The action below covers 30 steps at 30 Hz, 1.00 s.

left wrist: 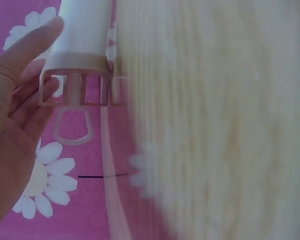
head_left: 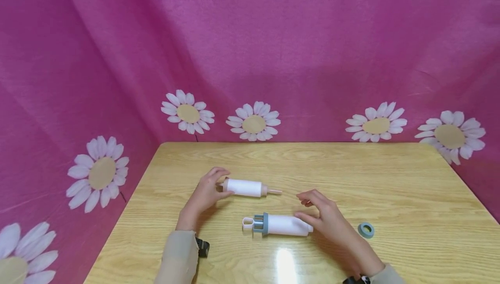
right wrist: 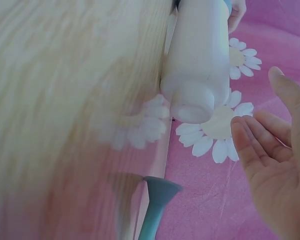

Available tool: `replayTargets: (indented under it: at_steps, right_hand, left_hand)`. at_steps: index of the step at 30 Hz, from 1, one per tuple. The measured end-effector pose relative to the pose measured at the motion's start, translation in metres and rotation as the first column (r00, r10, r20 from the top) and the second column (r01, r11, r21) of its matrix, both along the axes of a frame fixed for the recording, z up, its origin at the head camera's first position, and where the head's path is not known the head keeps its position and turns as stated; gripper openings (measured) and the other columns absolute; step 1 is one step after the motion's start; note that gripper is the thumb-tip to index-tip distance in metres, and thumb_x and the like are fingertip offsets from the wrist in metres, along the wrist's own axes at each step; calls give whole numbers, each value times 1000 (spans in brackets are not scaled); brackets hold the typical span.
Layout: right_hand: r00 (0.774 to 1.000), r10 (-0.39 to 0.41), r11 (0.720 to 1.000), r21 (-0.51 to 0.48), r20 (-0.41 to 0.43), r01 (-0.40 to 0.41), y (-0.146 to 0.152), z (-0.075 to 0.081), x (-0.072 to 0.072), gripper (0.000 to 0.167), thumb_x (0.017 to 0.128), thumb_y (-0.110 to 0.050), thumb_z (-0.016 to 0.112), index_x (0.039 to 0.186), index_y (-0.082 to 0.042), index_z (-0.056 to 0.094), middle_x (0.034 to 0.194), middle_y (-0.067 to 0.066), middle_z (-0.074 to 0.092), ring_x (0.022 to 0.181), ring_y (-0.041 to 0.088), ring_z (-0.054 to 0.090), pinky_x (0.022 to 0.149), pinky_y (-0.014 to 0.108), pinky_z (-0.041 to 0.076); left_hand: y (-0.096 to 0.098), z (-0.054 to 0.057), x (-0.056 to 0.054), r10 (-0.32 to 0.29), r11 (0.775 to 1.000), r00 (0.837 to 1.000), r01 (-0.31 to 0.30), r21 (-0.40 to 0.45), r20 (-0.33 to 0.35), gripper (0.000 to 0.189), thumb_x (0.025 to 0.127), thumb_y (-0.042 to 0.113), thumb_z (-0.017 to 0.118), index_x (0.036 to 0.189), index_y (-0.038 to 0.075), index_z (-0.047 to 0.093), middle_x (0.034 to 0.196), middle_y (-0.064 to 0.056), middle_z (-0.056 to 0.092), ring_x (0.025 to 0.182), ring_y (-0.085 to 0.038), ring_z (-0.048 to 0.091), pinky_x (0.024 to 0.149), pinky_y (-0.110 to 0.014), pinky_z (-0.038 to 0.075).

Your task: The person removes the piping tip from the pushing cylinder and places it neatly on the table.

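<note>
Near the middle of the table lies a white syringe-like tube with a beige collar, a loop-ended plunger and a thin beige nozzle. My left hand is at its collar end, thumb overlapping the barrel in the left wrist view, fingers loosely bent behind the collar. Closer to me lies a second white tube with a blue-grey collar and a white loop handle. Its narrow blunt end faces my right hand, whose relaxed fingers hold nothing. The thumb overlaps this end in the head view.
A blue-grey ring-shaped piece lies right of my right hand; the right wrist view shows its flared side. The wood-grain table meets a pink curtain with daisies along the back and left.
</note>
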State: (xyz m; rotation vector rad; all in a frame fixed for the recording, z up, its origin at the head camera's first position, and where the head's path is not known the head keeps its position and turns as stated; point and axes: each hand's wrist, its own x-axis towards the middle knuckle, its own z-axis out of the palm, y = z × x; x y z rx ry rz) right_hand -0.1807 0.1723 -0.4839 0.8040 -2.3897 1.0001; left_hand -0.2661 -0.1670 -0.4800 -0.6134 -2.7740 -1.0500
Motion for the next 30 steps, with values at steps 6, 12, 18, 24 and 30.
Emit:
replayTargets:
  at_steps: [6,12,18,24,30]
  right_hand:
    - [999,11,1000,-1,37,-11,-1,0,1,38,77,-9,80,111,-6,65,101,3,68,86,20,68,69,32,60]
    - [999,9,1000,2,39,-9,-1,1,3,38,76,-8,80,111,-5,65,100,5,69,86,20,68,70,33,60]
    - [999,9,1000,7,42,-9,0,1,3,37,77,-9,80,111,-5,65,100,4,69,86,19,68,69,32,60]
    - [1000,10,1000,0,30,-10,1,1,3,37,77,-8,80,110,-5,65,100,1,68,85,18,67,71,31,59]
    - [1000,-5,1000,-13,26,6,3,0,4,38,76,-6,81,110,-6,66,98,3,69,84,18,67,70,30,59]
  left_hand:
    - [-2,1,-1,-3,1000,997,5,-21,75,48,77,11,83,120,2,64,124,-10,60,111,-28,63,96,-38,56]
    - [-1,1,0,-3,999,995,7,-40,95,43,75,5,82,115,5,65,119,-7,61,107,-25,64,93,-37,57]
    - [-1,0,2,-7,998,997,11,-58,76,42,74,5,84,112,5,65,116,-7,62,107,-25,64,92,-38,57]
    - [-3,-1,4,-10,999,998,12,-38,63,40,72,6,85,107,8,65,112,-5,63,108,-24,64,89,-35,58]
    - [-3,1,9,7,1000,1000,-7,-15,11,41,73,8,86,108,10,65,113,-5,63,104,-22,62,89,-38,58]
